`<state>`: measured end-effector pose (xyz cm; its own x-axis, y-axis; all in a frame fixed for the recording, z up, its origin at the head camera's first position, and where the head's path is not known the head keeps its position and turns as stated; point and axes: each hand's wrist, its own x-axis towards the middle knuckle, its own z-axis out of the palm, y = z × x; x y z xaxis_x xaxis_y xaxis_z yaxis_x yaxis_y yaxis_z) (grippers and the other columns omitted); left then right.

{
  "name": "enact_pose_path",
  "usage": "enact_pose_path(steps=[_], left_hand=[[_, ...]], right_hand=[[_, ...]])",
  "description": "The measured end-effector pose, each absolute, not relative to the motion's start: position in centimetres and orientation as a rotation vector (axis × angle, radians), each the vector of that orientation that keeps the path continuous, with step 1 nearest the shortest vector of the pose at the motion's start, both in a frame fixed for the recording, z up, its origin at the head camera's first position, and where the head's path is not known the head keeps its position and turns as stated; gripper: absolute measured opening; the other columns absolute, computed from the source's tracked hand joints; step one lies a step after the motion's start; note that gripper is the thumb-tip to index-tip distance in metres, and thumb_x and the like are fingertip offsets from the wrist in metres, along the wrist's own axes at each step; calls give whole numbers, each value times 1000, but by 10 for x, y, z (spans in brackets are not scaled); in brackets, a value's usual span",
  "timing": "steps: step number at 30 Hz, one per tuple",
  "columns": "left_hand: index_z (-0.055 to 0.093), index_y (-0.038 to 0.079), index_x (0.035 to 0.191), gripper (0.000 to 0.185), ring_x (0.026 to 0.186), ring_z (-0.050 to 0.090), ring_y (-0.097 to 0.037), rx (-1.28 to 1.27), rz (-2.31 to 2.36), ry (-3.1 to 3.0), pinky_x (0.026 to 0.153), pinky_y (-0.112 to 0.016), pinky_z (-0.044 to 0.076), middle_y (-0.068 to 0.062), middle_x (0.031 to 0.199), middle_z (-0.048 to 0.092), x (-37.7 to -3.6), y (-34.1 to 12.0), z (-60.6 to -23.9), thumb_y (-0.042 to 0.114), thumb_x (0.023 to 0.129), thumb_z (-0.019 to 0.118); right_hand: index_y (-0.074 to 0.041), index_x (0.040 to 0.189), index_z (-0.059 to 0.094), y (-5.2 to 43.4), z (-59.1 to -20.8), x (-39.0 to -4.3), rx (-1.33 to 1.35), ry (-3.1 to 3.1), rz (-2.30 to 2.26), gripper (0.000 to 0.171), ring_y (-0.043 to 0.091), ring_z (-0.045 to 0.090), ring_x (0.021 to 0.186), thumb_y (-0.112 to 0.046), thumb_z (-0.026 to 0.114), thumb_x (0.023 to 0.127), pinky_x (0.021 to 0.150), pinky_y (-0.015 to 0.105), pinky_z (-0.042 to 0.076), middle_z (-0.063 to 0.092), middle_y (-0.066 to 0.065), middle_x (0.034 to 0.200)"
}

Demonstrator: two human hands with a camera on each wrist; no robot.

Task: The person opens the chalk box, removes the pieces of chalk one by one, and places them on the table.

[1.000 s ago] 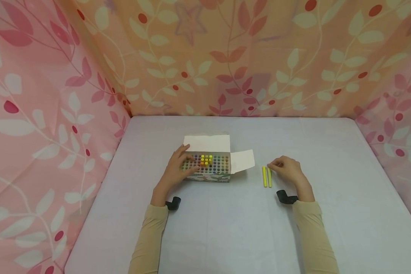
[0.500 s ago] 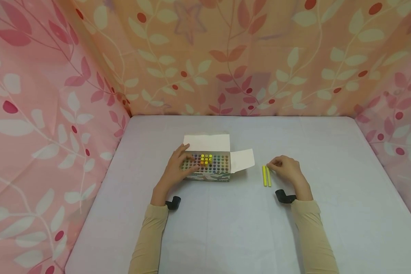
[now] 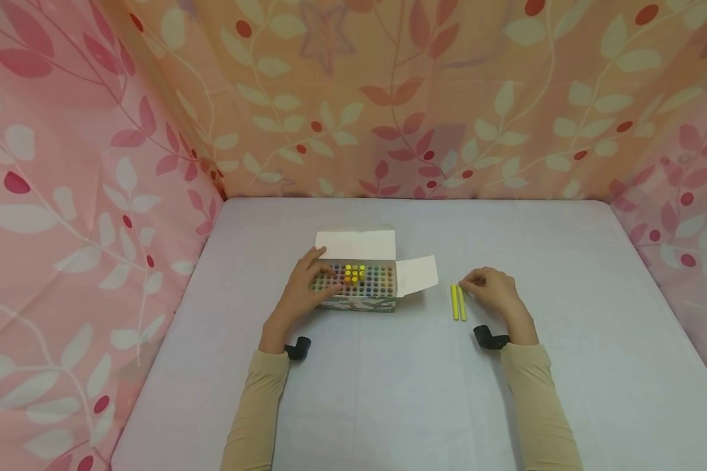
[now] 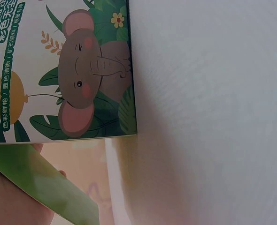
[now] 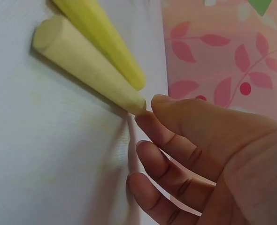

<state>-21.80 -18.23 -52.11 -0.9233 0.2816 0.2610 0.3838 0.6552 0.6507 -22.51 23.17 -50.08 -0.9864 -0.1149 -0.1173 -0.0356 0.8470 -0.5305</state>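
Note:
An open cardboard box (image 3: 362, 304) of coloured chalk stands left of the table's middle; several yellow sticks (image 3: 355, 271) rise above the others. My left hand (image 3: 306, 284) rests at the box's left end, fingers spread over the chalk and towards the raised lid. In the left wrist view, a green flap (image 4: 44, 180) partly hides this hand. Two chalk sticks lie side by side on the table: a bright yellow chalk stick (image 5: 103, 40) and a pale yellow chalk stick (image 5: 89, 65). My right hand (image 3: 491, 288) pinches the far end of the pale one between thumb and forefinger.
The box's white lid (image 3: 356, 245) stands up at the back, and a white side flap (image 3: 417, 276) sticks out to the right. A white cloth (image 3: 389, 392) covers the table. Patterned curtains (image 3: 353, 98) enclose its back and sides.
The pale chalk stick, with my right hand at its end, has shifted slightly left towards the bright yellow one, then stayed still. My left hand has kept its place on the box.

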Motion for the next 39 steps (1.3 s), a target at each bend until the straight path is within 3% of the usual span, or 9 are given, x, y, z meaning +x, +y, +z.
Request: enact_pose_path(steps=[18, 23, 33, 39], left_hand=[[60, 24, 98, 35, 142, 14, -25, -549, -1124, -2719, 110, -55, 18, 5, 151, 27, -217, -182, -523, 54, 79, 65], [60, 24, 98, 35, 142, 15, -28, -543, -1125, -2720, 110, -56, 19, 5, 151, 27, -217, -182, -523, 54, 79, 65], [60, 25, 97, 35, 143, 12, -19, -528, -1134, -2730, 110, -54, 19, 8, 151, 26, -216, -182, -521, 55, 79, 65], [60, 24, 98, 36, 142, 14, -25, -542, -1134, -2722, 110, -55, 18, 6, 151, 26, -217, -181, -521, 54, 79, 65]], right_hand=[[-4, 95, 68, 210, -466, -226, -328, 3098, -1063, 22, 28, 59, 80, -24, 61, 90, 65, 37, 44, 63, 12, 89], [-4, 96, 67, 195, -452, -226, -409, 3155, -1215, 20, 27, 60, 79, -23, 64, 88, 65, 36, 44, 62, 11, 89], [-8, 93, 69, 155, -437, -227, -685, 3096, -1408, 12, 22, 57, 80, -18, 68, 85, 68, 31, 42, 61, 5, 87], [-9, 89, 70, 130, -439, -227, -872, 3021, -1357, 8, 21, 56, 82, -15, 69, 84, 70, 35, 45, 62, 2, 87]])
